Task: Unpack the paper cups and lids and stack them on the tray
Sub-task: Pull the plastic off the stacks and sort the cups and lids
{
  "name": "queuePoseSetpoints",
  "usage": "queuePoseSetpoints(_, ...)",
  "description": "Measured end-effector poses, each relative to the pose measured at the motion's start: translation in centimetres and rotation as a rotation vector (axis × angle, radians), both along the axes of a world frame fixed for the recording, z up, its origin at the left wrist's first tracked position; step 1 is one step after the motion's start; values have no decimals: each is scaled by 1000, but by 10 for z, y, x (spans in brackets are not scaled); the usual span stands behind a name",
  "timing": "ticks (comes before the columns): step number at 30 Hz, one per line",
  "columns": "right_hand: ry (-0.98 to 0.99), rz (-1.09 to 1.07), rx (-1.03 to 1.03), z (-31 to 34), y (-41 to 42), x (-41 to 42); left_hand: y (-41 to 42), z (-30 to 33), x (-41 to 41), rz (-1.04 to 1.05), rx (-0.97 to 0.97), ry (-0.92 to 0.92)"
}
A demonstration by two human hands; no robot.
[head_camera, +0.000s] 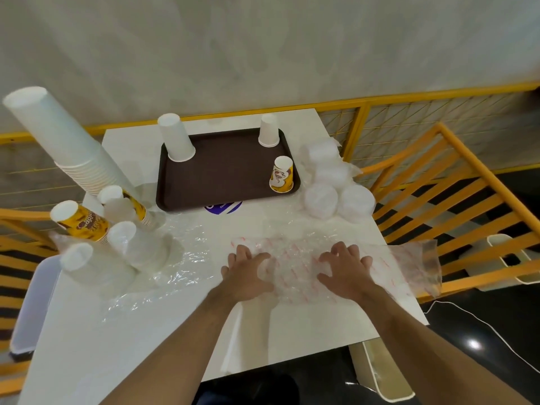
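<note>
A dark brown tray [222,171] lies at the far middle of the white table [306,323]. On it stand a tall white cup stack [176,138], a small white cup [268,130] and a printed yellow cup [282,174], all upside down. Clear lids [336,182] are heaped right of the tray. At the left a long white cup stack [67,144] leans, with wrapped cups [128,244] and a yellow printed cup [80,220] beside it. My left hand [247,271] and my right hand [346,268] press flat, fingers spread, on an empty red-printed plastic wrapper [295,273].
Crumpled clear plastic [181,258] lies left of my hands. Orange wooden chairs [455,200] flank the table on both sides. A yellow railing [359,112] and a grey wall stand behind. A white cable [479,323] runs across the dark floor at the right.
</note>
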State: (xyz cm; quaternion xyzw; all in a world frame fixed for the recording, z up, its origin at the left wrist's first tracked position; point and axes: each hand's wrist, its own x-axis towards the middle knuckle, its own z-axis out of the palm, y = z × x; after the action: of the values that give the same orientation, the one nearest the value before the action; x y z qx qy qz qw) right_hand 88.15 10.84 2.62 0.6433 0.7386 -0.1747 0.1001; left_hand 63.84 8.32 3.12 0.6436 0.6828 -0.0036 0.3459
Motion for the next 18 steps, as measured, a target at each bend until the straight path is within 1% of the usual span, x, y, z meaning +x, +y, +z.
queuePoseSetpoints(5,94,-57,96,20,0,-6,-7,24,-17,156,104,-205)
queuePoseSetpoints(8,225,-20,139,37,5,-28,-19,39,-38,270,195,-282)
queuePoseSetpoints(11,434,36,132,59,10,-73,-36,55,-66,320,318,-230)
queuePoseSetpoints(14,534,55,95,77,17,-137,-54,70,-106,374,461,-176)
queuePoseSetpoints(18,648,138,78,88,22,-222,-71,85,-168,466,614,-5)
